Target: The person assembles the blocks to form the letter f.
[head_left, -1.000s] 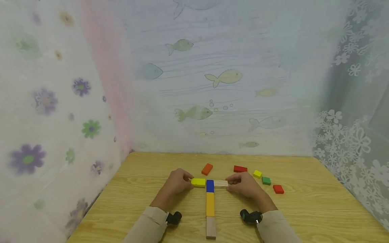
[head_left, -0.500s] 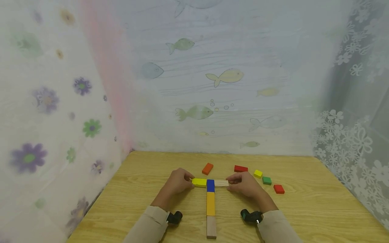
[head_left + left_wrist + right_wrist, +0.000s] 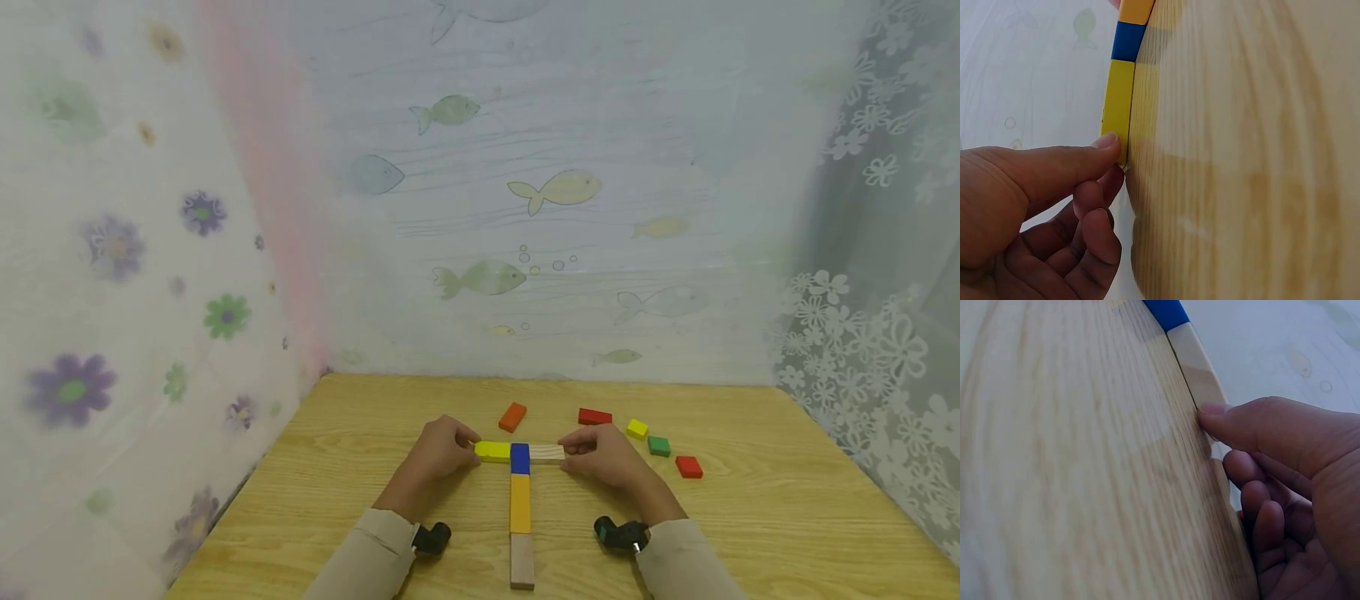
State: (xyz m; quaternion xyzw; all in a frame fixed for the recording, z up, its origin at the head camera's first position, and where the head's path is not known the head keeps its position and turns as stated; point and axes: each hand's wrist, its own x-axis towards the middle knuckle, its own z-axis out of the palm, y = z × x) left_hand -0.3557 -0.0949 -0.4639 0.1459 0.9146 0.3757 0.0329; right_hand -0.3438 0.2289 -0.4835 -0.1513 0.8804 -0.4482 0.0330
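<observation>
My left hand (image 3: 441, 450) pinches the outer end of a yellow block (image 3: 493, 452) between thumb and fingers. The yellow block's inner end meets the left side of a blue block (image 3: 520, 459). On the other side, my right hand (image 3: 600, 454) pinches the outer end of a plain wooden block (image 3: 546, 452), which lies against the blue block's right side. Toward me from the blue block run an orange-yellow block (image 3: 520, 503) and a light brown wooden block (image 3: 522, 561), end to end. All lie flat in a T shape on the table.
Behind the T lies an orange block (image 3: 513, 417). Beyond my right hand are a red block (image 3: 595, 416), a small yellow block (image 3: 637, 428), a green block (image 3: 659, 446) and another red block (image 3: 688, 467). A printed curtain (image 3: 555, 333) stands behind the wood-grain table (image 3: 375, 400).
The yellow block in my left hand has slid slightly right, closing the small gap to the blue block. My right hand keeps its hold on the plain wooden block.
</observation>
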